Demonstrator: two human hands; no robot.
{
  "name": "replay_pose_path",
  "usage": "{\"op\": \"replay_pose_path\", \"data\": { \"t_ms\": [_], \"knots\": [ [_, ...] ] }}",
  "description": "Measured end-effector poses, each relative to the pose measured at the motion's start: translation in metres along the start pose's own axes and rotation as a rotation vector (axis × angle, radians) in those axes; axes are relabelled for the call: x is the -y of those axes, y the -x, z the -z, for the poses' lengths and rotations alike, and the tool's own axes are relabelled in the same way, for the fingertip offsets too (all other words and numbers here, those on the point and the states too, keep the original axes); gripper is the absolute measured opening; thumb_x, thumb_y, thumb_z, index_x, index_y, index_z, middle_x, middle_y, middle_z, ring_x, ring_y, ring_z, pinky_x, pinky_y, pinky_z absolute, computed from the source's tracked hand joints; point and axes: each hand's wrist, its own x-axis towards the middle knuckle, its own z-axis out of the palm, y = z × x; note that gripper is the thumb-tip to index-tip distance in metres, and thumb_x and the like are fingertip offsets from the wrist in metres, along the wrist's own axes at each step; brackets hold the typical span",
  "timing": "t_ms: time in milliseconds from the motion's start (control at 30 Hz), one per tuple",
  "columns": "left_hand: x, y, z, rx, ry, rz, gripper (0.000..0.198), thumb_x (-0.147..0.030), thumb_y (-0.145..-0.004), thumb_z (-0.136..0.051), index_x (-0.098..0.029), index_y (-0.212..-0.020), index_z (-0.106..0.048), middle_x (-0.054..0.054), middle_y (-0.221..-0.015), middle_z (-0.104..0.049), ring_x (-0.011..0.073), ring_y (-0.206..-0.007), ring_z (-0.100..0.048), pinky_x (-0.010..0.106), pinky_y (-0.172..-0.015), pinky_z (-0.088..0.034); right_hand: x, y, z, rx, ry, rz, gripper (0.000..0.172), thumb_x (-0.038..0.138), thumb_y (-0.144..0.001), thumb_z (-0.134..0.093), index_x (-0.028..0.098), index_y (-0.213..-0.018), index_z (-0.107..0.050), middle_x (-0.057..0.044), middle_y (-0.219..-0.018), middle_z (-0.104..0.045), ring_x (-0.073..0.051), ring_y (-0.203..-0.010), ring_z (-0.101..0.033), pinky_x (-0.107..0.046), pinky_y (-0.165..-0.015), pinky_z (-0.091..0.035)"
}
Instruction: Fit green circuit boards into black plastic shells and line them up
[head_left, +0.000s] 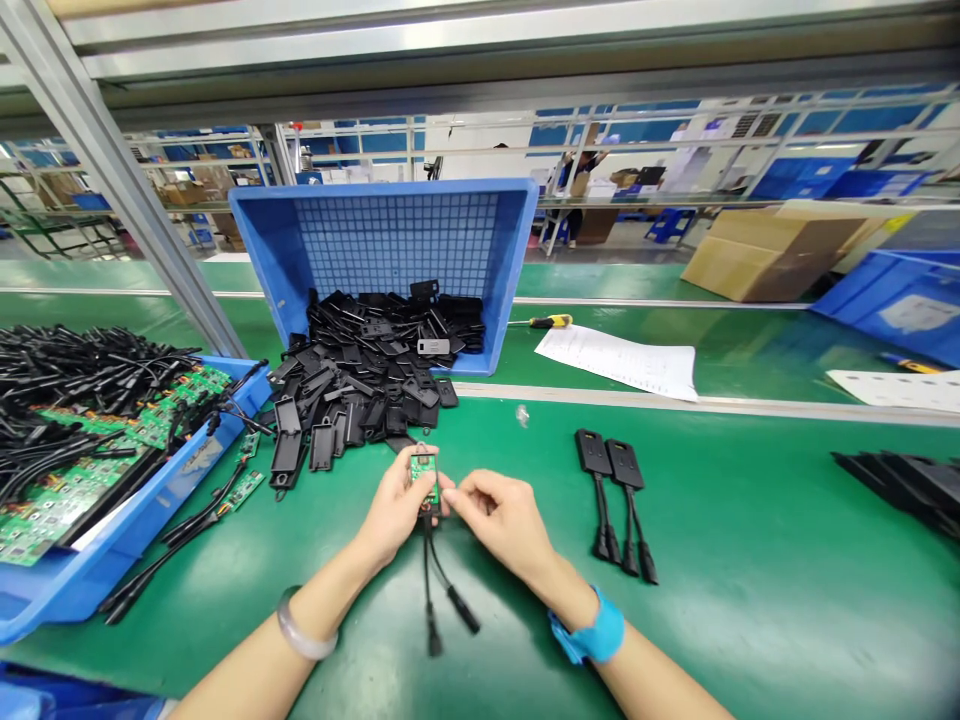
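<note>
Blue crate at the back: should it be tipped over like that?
The blue crate lies on its side; black housings spill from it onto the green bench. One grey piece stands out among them.

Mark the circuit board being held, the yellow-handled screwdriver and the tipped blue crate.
circuit board (424, 468): head view, on its green top face.
yellow-handled screwdriver (553, 321): head view, on the yellow handle.
tipped blue crate (390, 240): head view, on its gridded inner floor.
</note>
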Motion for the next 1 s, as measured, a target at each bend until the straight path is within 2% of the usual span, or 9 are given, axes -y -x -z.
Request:
{"op": "replay_pose_path", "data": {
  "t_ms": [67,133,267,367,600,767,1000],
  "knots": [
    [0.003,0.000,-0.001,0.046,-0.101,0.044,0.037,-0.037,-0.080,-0.057,-0.017,-0.109,-0.046,-0.001,-0.072,-0.057,0.0090,-0.050,-0.055,0.016,-0.039,-0.039,-0.002,-0.001,0.004,-0.068,0.078,0.128,0.023,0.034,-0.091,-0.052,0.018,-0.081,-0.066,-0.001,-0.067,-0.058,-0.013,-0.057,-0.051,-0.024,-0.054,-0.040],
    [0.008,0.000,-0.002,0.088,-0.198,0.061,0.032,-0.036,-0.081,-0.055,-0.017,-0.106,-0.048,-0.002,-0.071,-0.056,0.0081,-0.046,-0.053,0.015,-0.036,-0.036,-0.005,-0.002,0.007,-0.058,0.171,0.263,0.023,0.029,-0.095,-0.045,0.019,-0.093,-0.067,-0.004,-0.076,-0.060,-0.016,-0.068,-0.055,-0.026,-0.062,-0.044],
    [0.014,0.000,-0.002,0.126,-0.343,0.008,0.017,-0.028,-0.083,-0.050,-0.018,-0.096,-0.052,-0.002,-0.069,-0.059,0.0062,-0.043,-0.052,0.014,-0.038,-0.035,-0.010,-0.003,0.010,-0.013,0.392,0.422,0.029,0.026,-0.098,-0.040,0.021,-0.098,-0.068,-0.007,-0.081,-0.062,-0.018,-0.074,-0.055,-0.029,-0.065,-0.044],
    [0.017,0.000,-0.001,0.124,-0.415,-0.020,0.014,-0.024,-0.083,-0.048,-0.019,-0.095,-0.054,-0.002,-0.068,-0.061,0.0064,-0.042,-0.053,0.015,-0.040,-0.037,-0.010,-0.003,0.010,0.005,0.419,0.447,0.029,0.026,-0.098,-0.040,0.019,-0.097,-0.068,-0.008,-0.083,-0.064,-0.019,-0.075,-0.056,-0.030,-0.066,-0.045],
    [0.018,0.000,0.000,0.129,-0.521,-0.027,0.016,-0.021,-0.082,-0.044,-0.019,-0.094,-0.054,-0.002,-0.067,-0.064,0.0082,-0.041,-0.053,0.017,-0.041,-0.038,-0.014,-0.004,0.008,0.012,0.324,0.412,0.025,0.024,-0.097,-0.045,0.020,-0.091,-0.069,-0.007,-0.082,-0.066,-0.019,-0.075,-0.058,-0.031,-0.067,-0.047],
    [0.015,0.000,-0.002,0.152,-0.628,-0.021,0.016,-0.019,-0.078,-0.042,-0.020,-0.089,-0.054,-0.002,-0.065,-0.065,0.0108,-0.043,-0.054,0.020,-0.044,-0.041,-0.017,-0.007,0.012,0.085,0.331,0.387,0.023,0.024,-0.096,-0.045,0.019,-0.087,-0.066,-0.006,-0.080,-0.064,-0.019,-0.076,-0.055,-0.030,-0.067,-0.046],
    [0.016,-0.002,0.003,0.178,-0.551,-0.001,0.011,-0.019,-0.076,-0.044,-0.019,-0.083,-0.053,-0.001,-0.062,-0.064,0.0093,-0.040,-0.053,0.018,-0.041,-0.038,-0.005,-0.009,0.007,0.148,0.577,0.441,0.026,0.017,-0.096,-0.038,0.017,-0.082,-0.059,-0.007,-0.077,-0.057,-0.021,-0.074,-0.051,-0.029,-0.062,-0.043]
  ]
}}
